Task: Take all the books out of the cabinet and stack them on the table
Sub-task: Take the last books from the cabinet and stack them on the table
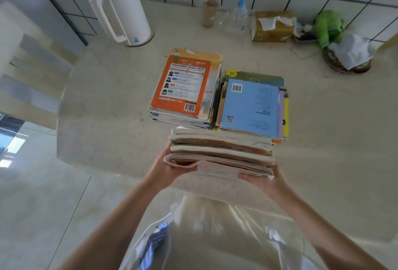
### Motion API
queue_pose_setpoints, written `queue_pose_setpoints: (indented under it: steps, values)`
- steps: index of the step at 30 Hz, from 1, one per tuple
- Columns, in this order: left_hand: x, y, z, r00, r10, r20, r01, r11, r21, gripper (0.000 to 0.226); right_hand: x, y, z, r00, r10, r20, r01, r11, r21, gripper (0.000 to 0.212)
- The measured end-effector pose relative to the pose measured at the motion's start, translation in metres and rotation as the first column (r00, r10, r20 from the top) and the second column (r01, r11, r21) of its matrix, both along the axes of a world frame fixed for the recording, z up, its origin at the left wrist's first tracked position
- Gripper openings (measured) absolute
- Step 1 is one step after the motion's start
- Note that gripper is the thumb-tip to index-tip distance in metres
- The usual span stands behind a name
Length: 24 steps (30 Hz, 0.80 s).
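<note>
Both hands [172, 168] [261, 180] under book bundle [219, 153]

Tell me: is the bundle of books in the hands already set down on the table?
Not yet. Both hands grip the bundle of books above the table's near edge.

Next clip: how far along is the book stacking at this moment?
Done: two stacks already sit on the table, one topped by an orange book, one by a blue book. In hand: both hands, left and right, hold another bundle at the table's near edge. Left: setting it down; the cabinet is out of view.
</note>
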State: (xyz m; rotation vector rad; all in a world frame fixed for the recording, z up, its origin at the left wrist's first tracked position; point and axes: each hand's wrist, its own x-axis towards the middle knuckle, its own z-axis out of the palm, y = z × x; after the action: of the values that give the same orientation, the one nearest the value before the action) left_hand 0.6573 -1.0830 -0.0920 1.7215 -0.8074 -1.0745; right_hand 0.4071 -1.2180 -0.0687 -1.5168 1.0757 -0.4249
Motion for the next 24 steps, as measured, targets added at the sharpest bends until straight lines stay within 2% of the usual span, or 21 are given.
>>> queue_pose_setpoints:
  steps: [2, 5, 7, 11, 14, 16, 18, 20, 23, 24]
  values:
    - [0.004, 0.001, -0.006, 1.000, -0.013, 0.000, 0.013, 1.000, 0.012, 0.061, -0.002, -0.006, 0.001, 0.998, 0.059, -0.031, -0.057, 0.997, 0.043, 0.084]
    - [0.013, 0.000, -0.010, 0.996, -0.060, 0.065, 0.055, 0.996, 0.067, 0.083, -0.002, -0.010, -0.005, 0.989, 0.120, -0.083, -0.118, 0.992, 0.034, 0.074]
    - [0.019, 0.001, -0.013, 0.989, -0.097, 0.114, 0.084, 0.990, 0.117, 0.087, -0.001, -0.013, -0.010, 0.984, 0.146, -0.097, -0.142, 0.989, 0.045, 0.072]
    - [0.017, -0.002, -0.017, 0.975, -0.126, 0.183, 0.088, 0.975, 0.203, 0.068, -0.001, -0.017, -0.024, 0.977, 0.150, -0.149, -0.134, 0.985, 0.113, 0.069]
    - [0.006, -0.006, -0.022, 0.982, -0.094, 0.166, 0.049, 0.965, 0.257, 0.052, -0.003, -0.012, -0.041, 0.947, 0.221, -0.233, -0.165, 0.958, 0.235, 0.064]
    - [0.006, -0.007, -0.025, 0.976, -0.118, 0.182, 0.066, 0.962, 0.266, 0.046, -0.002, -0.009, -0.051, 0.938, 0.254, -0.237, -0.175, 0.935, 0.309, 0.059]
    - [0.009, -0.008, -0.021, 0.967, -0.132, 0.218, 0.072, 0.962, 0.263, 0.046, 0.003, -0.008, -0.051, 0.954, 0.174, -0.246, -0.100, 0.953, 0.286, 0.057]
    - [0.014, -0.009, -0.023, 0.956, -0.160, 0.245, 0.096, 0.963, 0.253, 0.051, 0.010, -0.012, -0.049, 0.978, 0.019, -0.208, 0.018, 0.985, 0.171, 0.055]
    - [0.016, -0.014, -0.017, 0.953, -0.185, 0.240, 0.126, 0.962, 0.242, 0.047, 0.018, -0.016, -0.035, 0.984, 0.044, -0.172, -0.029, 0.996, 0.090, 0.050]
    - [0.017, -0.016, -0.013, 0.960, -0.185, 0.212, 0.136, 0.964, 0.227, 0.055, 0.016, -0.019, -0.031, 0.985, 0.066, -0.157, -0.054, 0.995, 0.081, 0.051]
